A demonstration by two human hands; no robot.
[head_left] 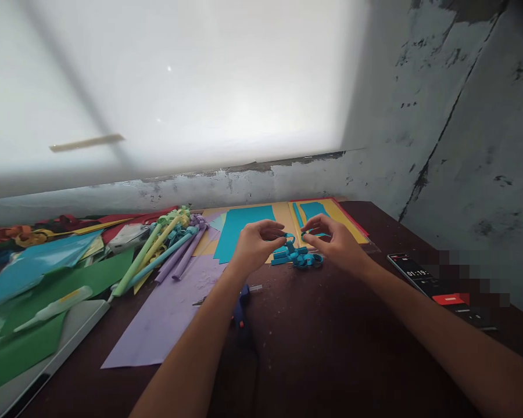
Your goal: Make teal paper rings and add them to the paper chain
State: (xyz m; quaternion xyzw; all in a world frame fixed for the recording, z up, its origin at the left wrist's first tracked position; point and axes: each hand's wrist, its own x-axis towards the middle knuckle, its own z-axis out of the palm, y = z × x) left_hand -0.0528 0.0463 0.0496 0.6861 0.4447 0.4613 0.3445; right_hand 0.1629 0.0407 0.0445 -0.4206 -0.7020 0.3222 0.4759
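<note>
Fingertips are where trouble would start. Left hand (261,242) has its grip pinched, thumb to finger, on a thin blue paper strip (290,237); right hand (329,237) looks pinched on a small blue bit (304,235) just across from it. Can't tell if it's one piece or two. Blue paper loops (297,255) sit right under both hands, centre of frame. Risk 1: curl is narrow and looks springy, so a loose pinch could let it unroll or drop into the loops. Risk 2: too hard a pull from either side could crease or tear it, paper that thin. Risk 3: wrists are low over the loops, so a dip could flatten them or shove them across the bench (331,342). Risk 4: blue tool (241,313), probably a glue gun, lies just beside the left forearm, lower centre, partly hidden by it. Elbow swing could knock it onto the lilac sheet (161,325); if it's hot, add a burn. Can't see whether it's powered. Risk 5: rolled paper tubes (137,261), left of centre, are stacked loosely, so a wide left sweep could set them rolling. Phone (431,287), right of frame, is near the right forearm; a careless drag outward could catch it.
</note>
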